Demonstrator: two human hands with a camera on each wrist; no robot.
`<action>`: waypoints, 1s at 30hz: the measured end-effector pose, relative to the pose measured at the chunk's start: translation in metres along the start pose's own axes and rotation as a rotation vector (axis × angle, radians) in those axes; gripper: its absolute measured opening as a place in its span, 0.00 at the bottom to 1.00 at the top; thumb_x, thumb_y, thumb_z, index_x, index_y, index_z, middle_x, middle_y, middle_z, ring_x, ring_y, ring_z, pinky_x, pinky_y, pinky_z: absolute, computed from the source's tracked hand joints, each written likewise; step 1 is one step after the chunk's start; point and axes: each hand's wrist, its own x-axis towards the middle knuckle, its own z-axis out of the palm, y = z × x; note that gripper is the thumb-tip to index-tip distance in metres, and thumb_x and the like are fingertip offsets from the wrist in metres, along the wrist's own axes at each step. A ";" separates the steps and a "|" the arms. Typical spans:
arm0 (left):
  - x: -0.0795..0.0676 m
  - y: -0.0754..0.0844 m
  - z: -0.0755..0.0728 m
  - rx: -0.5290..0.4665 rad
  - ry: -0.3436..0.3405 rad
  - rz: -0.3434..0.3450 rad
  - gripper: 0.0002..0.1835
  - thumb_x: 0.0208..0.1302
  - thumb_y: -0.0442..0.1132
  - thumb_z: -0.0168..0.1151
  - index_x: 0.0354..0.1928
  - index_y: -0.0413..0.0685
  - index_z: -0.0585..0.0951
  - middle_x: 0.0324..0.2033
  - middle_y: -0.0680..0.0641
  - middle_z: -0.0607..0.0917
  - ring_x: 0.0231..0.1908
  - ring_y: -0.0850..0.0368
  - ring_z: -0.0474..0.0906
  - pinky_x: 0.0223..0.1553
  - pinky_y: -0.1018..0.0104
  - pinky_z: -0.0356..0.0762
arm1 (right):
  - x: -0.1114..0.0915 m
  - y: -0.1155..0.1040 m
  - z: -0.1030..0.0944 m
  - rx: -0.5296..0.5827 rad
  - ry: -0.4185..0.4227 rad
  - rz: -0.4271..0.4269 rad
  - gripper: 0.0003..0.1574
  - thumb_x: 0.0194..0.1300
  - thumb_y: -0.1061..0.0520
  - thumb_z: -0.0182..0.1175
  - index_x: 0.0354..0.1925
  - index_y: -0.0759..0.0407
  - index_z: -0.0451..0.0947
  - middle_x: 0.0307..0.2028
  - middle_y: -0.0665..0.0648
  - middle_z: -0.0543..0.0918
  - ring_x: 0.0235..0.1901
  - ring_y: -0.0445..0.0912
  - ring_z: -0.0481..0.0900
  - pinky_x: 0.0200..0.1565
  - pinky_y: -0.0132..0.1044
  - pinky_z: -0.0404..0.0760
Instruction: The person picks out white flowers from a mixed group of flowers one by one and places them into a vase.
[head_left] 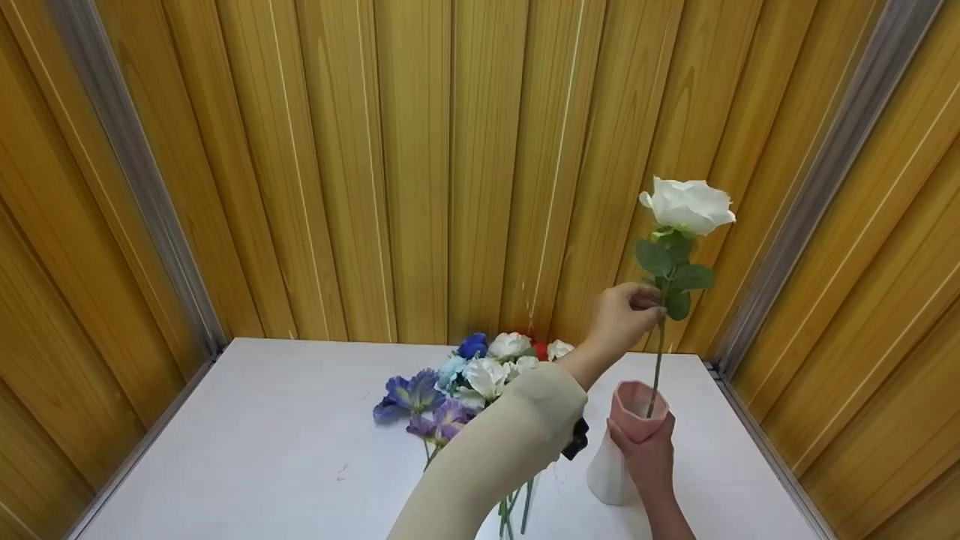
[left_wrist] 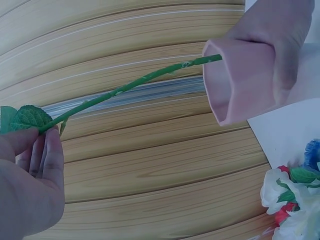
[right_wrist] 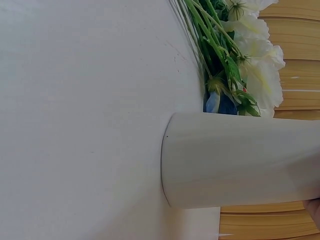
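Note:
My left hand (head_left: 624, 313) pinches the green stem of a white rose (head_left: 690, 207) between thumb and fingers, just below its leaves. The rose stands upright above a vase (head_left: 609, 474) with a pink neck and white body. In the left wrist view the stem's (left_wrist: 131, 86) lower end reaches just inside the vase's mouth. Round the vase's neck, my right hand (head_left: 651, 450) grips with the thumb on one side and fingers on the other. The right wrist view has the vase's base on the table, with only a bit of that hand at the edge.
Several artificial flowers (head_left: 486, 377), white, blue, purple and red, lie on the white table (head_left: 285, 450) left of the vase, partly hidden by my left sleeve (head_left: 495, 442). Wood-patterned panels (head_left: 412, 165) rise behind the table and at both sides.

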 end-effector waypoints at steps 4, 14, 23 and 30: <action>-0.001 0.000 0.001 0.012 -0.001 0.005 0.10 0.65 0.27 0.66 0.47 0.35 0.85 0.37 0.41 0.89 0.29 0.69 0.76 0.34 0.77 0.81 | -0.001 -0.001 0.003 0.004 0.001 -0.002 0.63 0.61 0.53 0.69 0.77 0.68 0.38 0.72 0.78 0.60 0.68 0.68 0.65 0.69 0.62 0.70; -0.006 -0.008 0.004 0.033 0.021 -0.016 0.09 0.65 0.28 0.67 0.46 0.37 0.86 0.35 0.43 0.89 0.27 0.70 0.75 0.31 0.79 0.78 | 0.001 -0.001 0.006 0.020 -0.019 0.000 0.63 0.61 0.53 0.69 0.77 0.66 0.39 0.72 0.76 0.61 0.68 0.67 0.66 0.68 0.61 0.69; -0.011 -0.015 0.017 0.076 0.018 -0.021 0.08 0.65 0.30 0.68 0.45 0.40 0.87 0.37 0.46 0.91 0.31 0.71 0.79 0.35 0.81 0.78 | 0.002 0.001 -0.001 0.034 -0.011 0.001 0.63 0.61 0.54 0.70 0.77 0.67 0.38 0.71 0.77 0.60 0.68 0.66 0.65 0.68 0.60 0.69; -0.013 -0.027 0.025 0.108 0.023 -0.025 0.08 0.64 0.32 0.68 0.44 0.42 0.88 0.37 0.48 0.92 0.29 0.72 0.80 0.32 0.82 0.76 | 0.002 0.003 -0.001 0.028 -0.003 -0.010 0.64 0.60 0.55 0.71 0.77 0.66 0.39 0.71 0.77 0.63 0.67 0.65 0.67 0.65 0.57 0.71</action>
